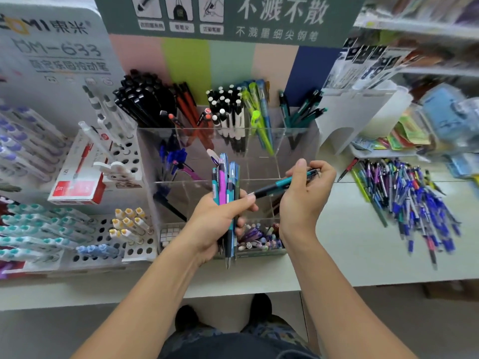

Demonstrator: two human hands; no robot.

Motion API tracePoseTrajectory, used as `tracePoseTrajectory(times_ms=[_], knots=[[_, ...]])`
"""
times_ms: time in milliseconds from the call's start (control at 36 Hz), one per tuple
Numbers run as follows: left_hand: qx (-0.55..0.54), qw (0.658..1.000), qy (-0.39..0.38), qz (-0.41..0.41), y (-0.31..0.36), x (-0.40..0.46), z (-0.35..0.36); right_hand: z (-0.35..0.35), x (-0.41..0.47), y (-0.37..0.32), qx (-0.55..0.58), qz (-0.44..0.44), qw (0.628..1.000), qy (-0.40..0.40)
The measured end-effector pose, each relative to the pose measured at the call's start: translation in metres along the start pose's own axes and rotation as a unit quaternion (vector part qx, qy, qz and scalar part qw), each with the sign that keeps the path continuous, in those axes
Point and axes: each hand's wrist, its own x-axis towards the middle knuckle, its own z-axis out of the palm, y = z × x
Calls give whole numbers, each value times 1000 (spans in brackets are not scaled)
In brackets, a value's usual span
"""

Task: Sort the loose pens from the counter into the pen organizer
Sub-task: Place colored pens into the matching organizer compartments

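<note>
Head view, looking down over a shop counter.

Left hand (220, 218): closed around a bundle of pens (226, 187), held roughly upright, tips down. The bundle mixes teal, purple, blue and dark barrels; its tops stand in front of the organizer's middle row.

Right hand (305, 193): gripping one teal pen (282, 183) with a black grip section. The pen lies slanted, its dark tip pointing toward the left thumb and its clip end up by the right fingertips. It is held above the organizer's front compartments, not inside any of them.

Pen organizer (261, 130): clear plastic, divided into compartments in stepped rows, standing on the counter directly ahead. Back row, left to right: black pens (145, 99), red pens (188, 104), white-capped pens (228, 110), yellow-green and blue pens (256, 110), dark teal pens (303, 110). A middle compartment at left holds blue pens (173, 159). A low front tray holds small pastel items, too blurred to name.

Loose pens (409, 200): a spread heap, mostly blue and purple, lying on the white counter (350, 242) to the right, well apart from the organizer.

Left of organizer: a red box (77, 177) and white racks with round holes (129, 161) carrying capped pens.

Behind: a display board with Chinese lettering (280, 14).
</note>
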Motion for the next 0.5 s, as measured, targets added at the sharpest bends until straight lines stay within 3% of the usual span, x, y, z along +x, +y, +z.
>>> tracePoseTrajectory(times_ms=[139,250,361,444,500], knots=[[-14,999,21,34,8,6,10,-12,12,-12,0,1,998,-63],[-27,997,-10,69,23,9,13,-22,27,-34,75,50,989,-119],[-61,994,-45,84,40,10,16,-35,57,-75,56,-126,989,-54],[-75,992,-85,54,44,12,17,-33,84,-97,-8,-285,958,-36],[-63,991,-110,36,44,12,17,-22,100,-98,-84,-334,937,-53]])
